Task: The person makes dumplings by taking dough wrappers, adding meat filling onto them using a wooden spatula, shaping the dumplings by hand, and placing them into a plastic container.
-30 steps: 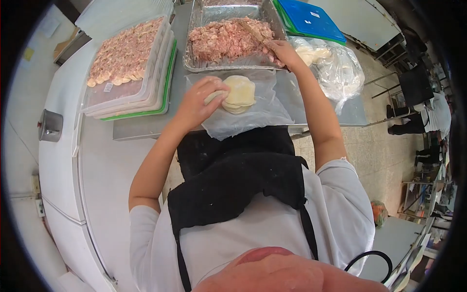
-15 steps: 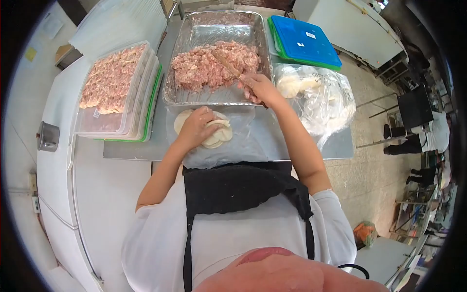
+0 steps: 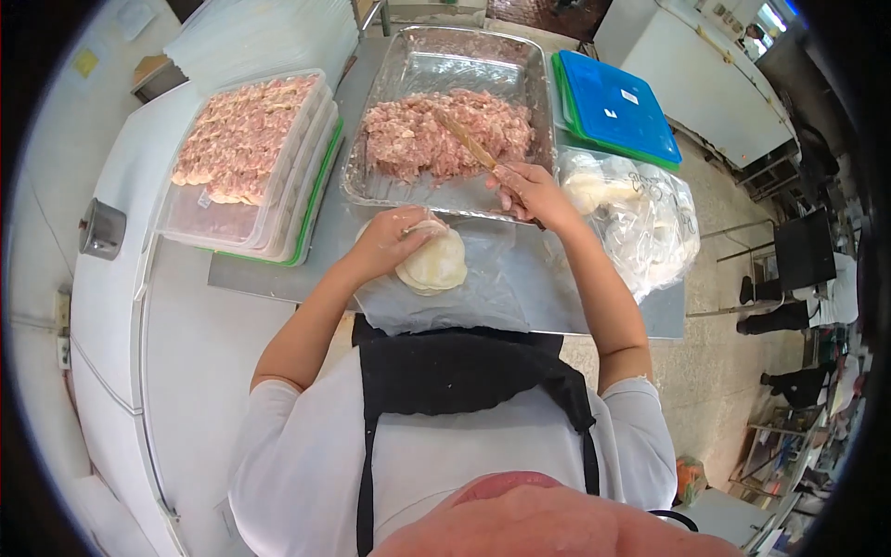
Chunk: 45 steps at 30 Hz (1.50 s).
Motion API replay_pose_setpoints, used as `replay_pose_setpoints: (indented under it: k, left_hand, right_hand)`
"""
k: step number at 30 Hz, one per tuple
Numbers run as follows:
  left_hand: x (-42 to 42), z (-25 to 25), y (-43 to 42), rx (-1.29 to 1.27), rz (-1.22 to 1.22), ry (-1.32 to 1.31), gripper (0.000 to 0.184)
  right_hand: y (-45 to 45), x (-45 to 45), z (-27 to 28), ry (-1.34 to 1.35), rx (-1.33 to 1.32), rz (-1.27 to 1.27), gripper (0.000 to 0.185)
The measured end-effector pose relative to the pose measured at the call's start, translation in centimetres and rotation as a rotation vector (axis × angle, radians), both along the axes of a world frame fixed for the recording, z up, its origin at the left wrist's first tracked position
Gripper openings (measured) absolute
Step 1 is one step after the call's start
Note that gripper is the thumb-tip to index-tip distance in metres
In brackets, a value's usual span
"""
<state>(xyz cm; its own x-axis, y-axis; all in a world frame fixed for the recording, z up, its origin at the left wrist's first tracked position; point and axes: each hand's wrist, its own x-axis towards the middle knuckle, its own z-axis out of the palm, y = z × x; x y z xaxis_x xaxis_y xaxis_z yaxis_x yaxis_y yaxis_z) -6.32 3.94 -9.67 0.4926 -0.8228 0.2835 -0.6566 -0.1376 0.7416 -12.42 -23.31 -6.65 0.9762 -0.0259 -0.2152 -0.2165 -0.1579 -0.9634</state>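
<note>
My right hand [image 3: 531, 193] is closed around the handle of a flat wooden spatula [image 3: 467, 140], whose far end touches the ground meat [image 3: 445, 135]. That pinkish meat is heaped across a deep metal tray [image 3: 445, 197]. Just in front of the tray, my left hand [image 3: 397, 243] is closed at the upper left of a stack of round, pale dough wrappers [image 3: 434, 265]. A whitish piece of wrapper shows between its thumb and fingers, mostly hidden by the hand. Under the stack lies a clear plastic sheet [image 3: 483, 302].
Stacked clear containers [image 3: 218, 223] of meat-topped pieces stand on the left. A plastic bag [image 3: 650, 232] of pale dough pieces sits right of the tray, below blue and green lids [image 3: 617, 107]. A metal pot [image 3: 102, 230] is far left. People [image 3: 817, 297] are at far right.
The whole view has shifted, so the table appears farther right. My left hand has gathered up a wrapper edge and uncovered more of the stack. My right hand still grips the spatula in the meat.
</note>
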Motion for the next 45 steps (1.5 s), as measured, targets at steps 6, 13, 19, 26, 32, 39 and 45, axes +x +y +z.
replay_pose_setpoints:
  k: [6, 13, 19, 26, 32, 39, 45]
  left_hand:
    - [3.8, 3.5, 0.7, -0.385, 0.420, 0.216, 0.027]
    - [12.2, 1.7, -1.8, -0.818, 0.802, 0.434, 0.035]
    - [12.5, 1.1, -1.3, -0.753, 0.749, 0.266, 0.040]
    - [13.5, 0.0, -1.7, -0.859, 0.666, 0.317, 0.040]
    - [13.7, -1.4, -1.2, -0.593, 0.778, 0.242, 0.032]
    - [12.8, 0.5, -1.6, -0.695, 0.597, 0.292, 0.033]
    - [13.8, -0.8, -1.6, -0.694, 0.655, 0.364, 0.030]
  right_hand:
    - [-1.1, 6.1, 2.2, -0.854, -1.006, 0.115, 0.024]
    - [-1.2, 16.6, 6.3, -0.498, -1.574, 0.136, 0.028]
    - [2.8, 22.1, 3.5, -0.538, -1.715, 0.288, 0.033]
    - [5.2, 16.3, 2.6, -0.650, -1.708, 0.481, 0.025]
    - [3.5, 9.6, 2.4, -0.878, -1.505, 0.590, 0.031]
    - [-3.2, 9.7, 10.3, -0.863, -1.679, 0.334, 0.030]
    - [-6.5, 13.0, 4.4, -0.372, -1.863, 0.171, 0.026]
